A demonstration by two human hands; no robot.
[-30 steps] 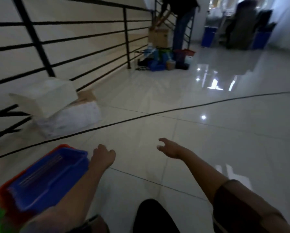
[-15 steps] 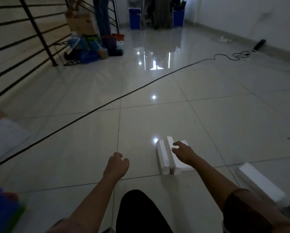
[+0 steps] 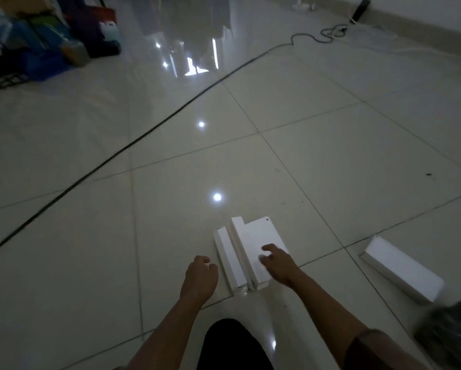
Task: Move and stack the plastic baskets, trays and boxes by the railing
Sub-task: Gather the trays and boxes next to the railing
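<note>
While over the white boxes point(image 3: 253, 249), right hand point(image 3: 278, 265) fingers spread, left hand point(image 3: 200, 276) loosely curled, empty.

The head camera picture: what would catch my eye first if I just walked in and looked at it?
Probably the bright white boxes lying side by side on the shiny tiled floor, low in the middle, with the right hand reaching onto the wider one and the left hand loosely curled beside them. Next, the long black cable slanting across the tiles, and another white box lying apart at the right.
</note>
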